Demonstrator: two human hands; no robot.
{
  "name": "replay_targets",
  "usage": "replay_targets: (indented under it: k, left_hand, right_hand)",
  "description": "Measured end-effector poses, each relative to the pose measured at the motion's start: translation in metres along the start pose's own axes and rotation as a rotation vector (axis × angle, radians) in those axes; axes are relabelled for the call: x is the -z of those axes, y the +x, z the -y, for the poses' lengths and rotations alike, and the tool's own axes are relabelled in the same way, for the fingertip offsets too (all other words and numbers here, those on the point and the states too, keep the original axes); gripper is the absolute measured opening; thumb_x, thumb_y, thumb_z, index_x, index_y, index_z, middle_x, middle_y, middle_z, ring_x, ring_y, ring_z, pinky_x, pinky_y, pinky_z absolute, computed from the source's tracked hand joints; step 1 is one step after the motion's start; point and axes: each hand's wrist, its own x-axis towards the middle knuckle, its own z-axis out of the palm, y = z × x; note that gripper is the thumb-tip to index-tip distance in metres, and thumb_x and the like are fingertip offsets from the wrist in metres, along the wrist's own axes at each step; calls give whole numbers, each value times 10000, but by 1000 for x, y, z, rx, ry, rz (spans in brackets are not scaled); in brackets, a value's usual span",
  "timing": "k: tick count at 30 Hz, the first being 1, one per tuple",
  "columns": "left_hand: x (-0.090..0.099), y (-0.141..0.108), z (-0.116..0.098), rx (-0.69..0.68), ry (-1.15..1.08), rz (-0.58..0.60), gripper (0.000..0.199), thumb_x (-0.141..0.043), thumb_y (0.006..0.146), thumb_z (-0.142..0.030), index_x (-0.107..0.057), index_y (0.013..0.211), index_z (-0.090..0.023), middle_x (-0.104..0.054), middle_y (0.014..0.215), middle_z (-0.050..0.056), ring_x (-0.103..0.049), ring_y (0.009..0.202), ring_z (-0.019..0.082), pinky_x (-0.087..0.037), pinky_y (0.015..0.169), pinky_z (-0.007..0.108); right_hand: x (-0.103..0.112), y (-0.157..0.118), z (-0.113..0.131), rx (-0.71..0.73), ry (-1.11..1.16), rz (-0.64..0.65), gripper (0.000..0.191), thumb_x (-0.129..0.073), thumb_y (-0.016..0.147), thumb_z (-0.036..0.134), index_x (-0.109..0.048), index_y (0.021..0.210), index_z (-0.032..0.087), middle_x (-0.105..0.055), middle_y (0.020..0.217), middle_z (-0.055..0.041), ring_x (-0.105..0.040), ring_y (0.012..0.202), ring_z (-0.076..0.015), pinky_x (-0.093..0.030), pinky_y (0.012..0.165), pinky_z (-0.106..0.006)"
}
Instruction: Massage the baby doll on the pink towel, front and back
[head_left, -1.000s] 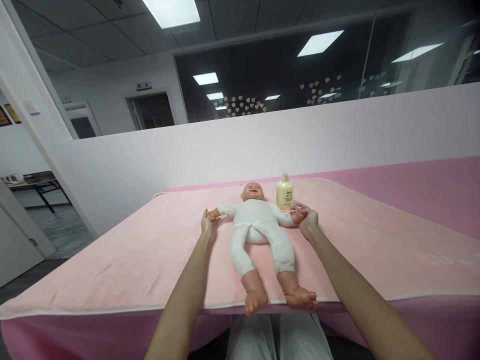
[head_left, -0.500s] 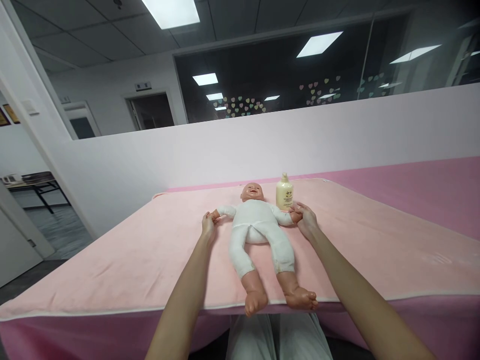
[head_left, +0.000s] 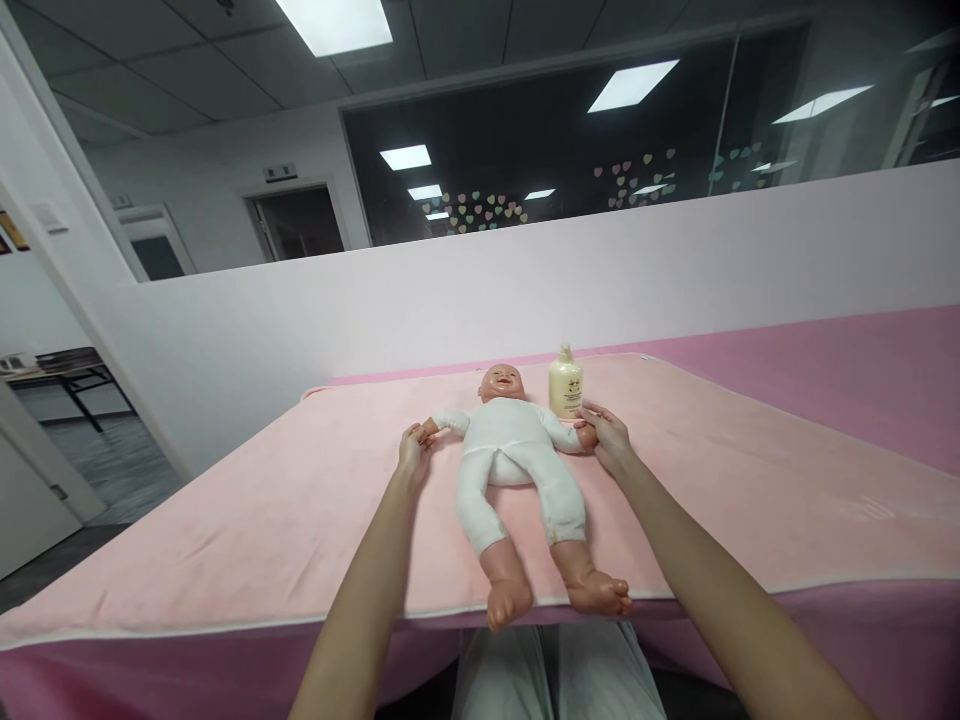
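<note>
A baby doll (head_left: 506, 435) with a white cloth body lies on its back, its head away from me and its feet at the near edge. Both its arms are spread out sideways. My left hand (head_left: 414, 450) is closed around the doll's hand on the left. On the other side, my right hand (head_left: 609, 438) grips the doll's other hand between thumb and fingers. Just behind my right fingertips stands a pale yellow pump bottle (head_left: 565, 385), upright near the doll's head.
A light pink towel (head_left: 300, 520) with a white edge covers the table, over a darker pink cloth (head_left: 847, 360). Behind it rises a low white wall (head_left: 450, 300) with a dark window (head_left: 540, 150) above. A door (head_left: 37, 470) and a small table (head_left: 67, 372) are at the left.
The whole view has shifted slightly left. Both hands stay on the doll's hands, and the doll and bottle keep their places on the towel.
</note>
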Motion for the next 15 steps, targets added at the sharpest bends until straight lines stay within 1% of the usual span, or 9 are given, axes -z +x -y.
replay_targets:
  k: [2, 6, 11, 15]
  left_hand:
    - [-1, 0, 0, -9, 36, -6, 172, -492, 824, -44, -476, 930, -178, -529, 660, -21, -499, 482, 86, -505, 607, 254]
    - [-3, 0, 1, -28, 70, -14, 119, -470, 853, -75, -469, 898, -186, -524, 671, -28, -453, 454, 67, -515, 625, 266]
    - [-5, -3, 1, -58, 103, -25, 61, -459, 886, -152, -464, 834, -184, -473, 636, -50, -364, 415, 44, -486, 568, 223]
    - [-6, -4, 2, -76, 112, -49, 58, -487, 863, -176, -459, 813, -186, -438, 627, -63, -334, 407, 34, -456, 536, 197]
  right_hand:
    - [0, 0, -1, -13, -8, -17, 438, -810, 466, 262, -668, 870, 171, -649, 570, -5, -597, 544, -138, -524, 540, -255]
    - [-1, 0, 0, -30, 28, -67, 384, -807, 453, 256, -676, 804, 169, -663, 593, -7, -585, 522, -132, -520, 523, -258]
    - [-4, -3, 3, -54, 41, -118, 266, -783, 497, 262, -670, 717, 162, -651, 580, 1, -568, 496, -122, -516, 500, -257]
    - [-5, -5, 5, -54, 22, -133, 214, -772, 514, 244, -659, 671, 152, -629, 565, 7, -568, 493, -114, -509, 502, -243]
